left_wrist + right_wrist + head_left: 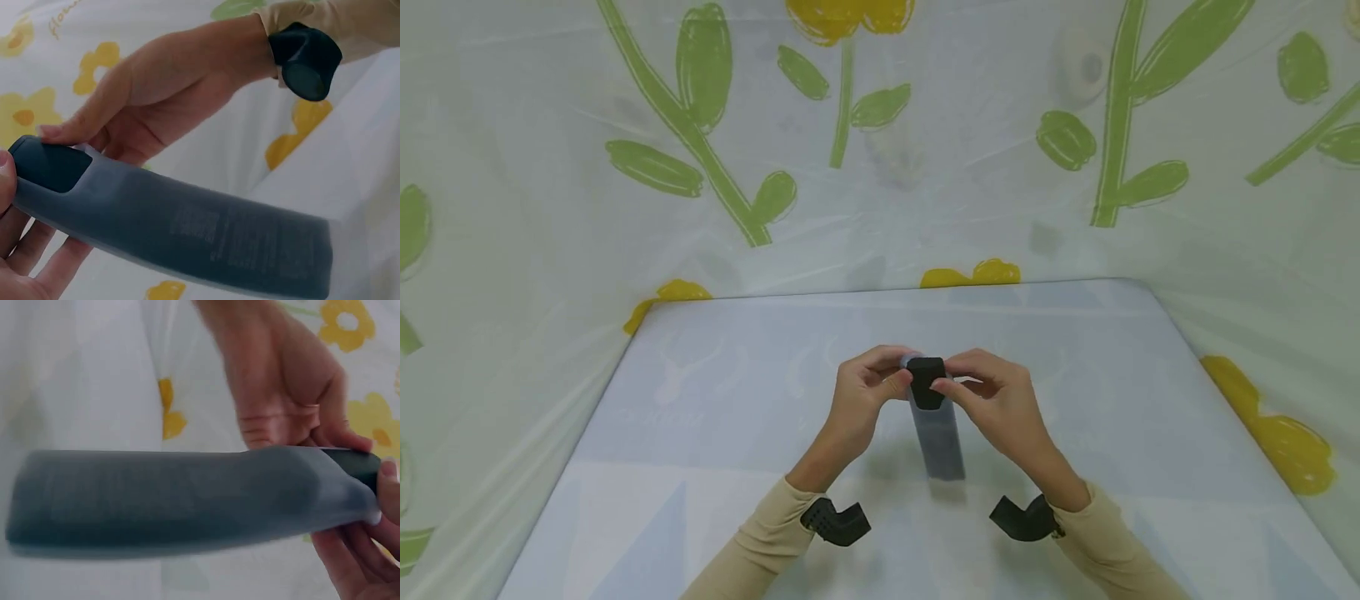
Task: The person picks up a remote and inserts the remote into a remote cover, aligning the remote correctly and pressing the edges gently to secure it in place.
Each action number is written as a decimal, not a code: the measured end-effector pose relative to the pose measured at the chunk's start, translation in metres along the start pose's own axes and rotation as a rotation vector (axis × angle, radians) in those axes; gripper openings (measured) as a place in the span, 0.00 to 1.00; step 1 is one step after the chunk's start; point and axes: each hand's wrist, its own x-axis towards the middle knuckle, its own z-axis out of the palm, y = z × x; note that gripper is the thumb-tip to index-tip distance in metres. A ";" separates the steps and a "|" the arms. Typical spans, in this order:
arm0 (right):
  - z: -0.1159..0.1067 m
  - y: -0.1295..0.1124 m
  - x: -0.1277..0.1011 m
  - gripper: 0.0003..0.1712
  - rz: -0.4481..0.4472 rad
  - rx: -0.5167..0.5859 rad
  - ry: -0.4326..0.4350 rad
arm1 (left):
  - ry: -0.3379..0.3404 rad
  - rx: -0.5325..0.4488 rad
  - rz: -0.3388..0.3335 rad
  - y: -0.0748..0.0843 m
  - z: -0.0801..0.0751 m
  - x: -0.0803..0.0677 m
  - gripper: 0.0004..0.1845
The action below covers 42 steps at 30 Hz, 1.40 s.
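Observation:
A long, slightly curved dark device sits inside a frosted translucent sleeve (206,225), with small printed text showing faintly through it. Its black end (928,383) pokes out of the sleeve at the top, and what kind of device it is cannot be told. The left hand (856,404) pinches the sleeved end from the left, its thumb at the edge of the black part. From the right, the right hand (1000,406) grips the same end between thumb and fingers. The covered length hangs down toward the person, above the table.
A white table (737,375) with faint blue triangle and deer prints lies below the hands. A pale curtain (955,192) with green leaves and yellow flowers surrounds its back and sides. Each wrist wears a black camera mount (837,523).

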 end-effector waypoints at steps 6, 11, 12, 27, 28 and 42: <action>-0.011 0.005 0.001 0.06 0.148 0.174 -0.148 | -0.051 -0.020 0.017 -0.001 -0.001 0.000 0.33; -0.015 0.007 0.003 0.05 0.145 0.324 -0.217 | -0.088 -0.025 0.028 -0.002 -0.002 -0.002 0.30; -0.015 0.007 0.003 0.05 0.141 0.329 -0.223 | -0.092 -0.027 0.029 -0.002 -0.002 -0.002 0.28; -0.006 -0.013 -0.002 0.10 -0.007 -0.199 -0.155 | -0.128 -0.044 0.023 -0.002 -0.005 -0.003 0.35; -0.006 -0.013 -0.002 0.11 -0.042 -0.233 -0.160 | -0.127 -0.043 0.025 -0.002 -0.005 -0.003 0.34; -0.010 -0.008 0.003 0.12 0.162 -0.144 -0.306 | -0.106 -0.028 -0.043 -0.007 -0.005 -0.007 0.27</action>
